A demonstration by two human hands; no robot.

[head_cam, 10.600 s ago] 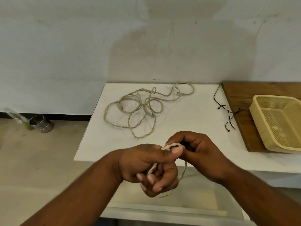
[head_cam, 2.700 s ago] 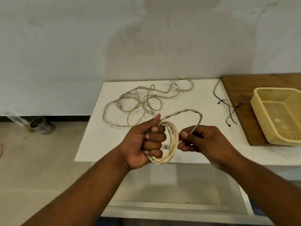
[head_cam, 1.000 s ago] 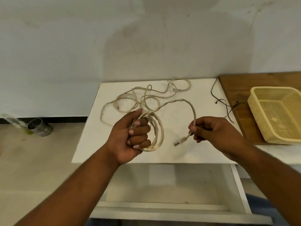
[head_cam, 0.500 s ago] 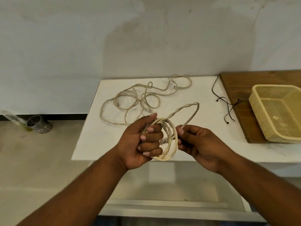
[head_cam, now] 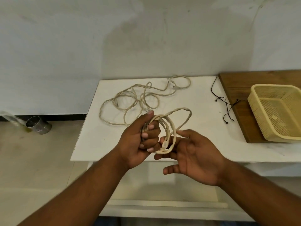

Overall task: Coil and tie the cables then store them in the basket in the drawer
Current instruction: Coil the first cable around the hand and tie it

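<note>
The left hand [head_cam: 140, 141] grips the coiled cable [head_cam: 169, 131] above the desk's [head_cam: 91, 141] near edge; the right hand [head_cam: 195, 157] lies open, fingers merely touching the loops. With the tail unheld and untied, the coil may spring apart before reaching the basket [head_cam: 275, 85] at right

No writing, brand, number or sign can be read anywhere in the view. A small pale patch [head_cam: 274, 117] inside the yellow basket [head_cam: 273, 86] is too small to make out. The metal can [head_cam: 39, 125] on the floor shows no legible label.
</note>
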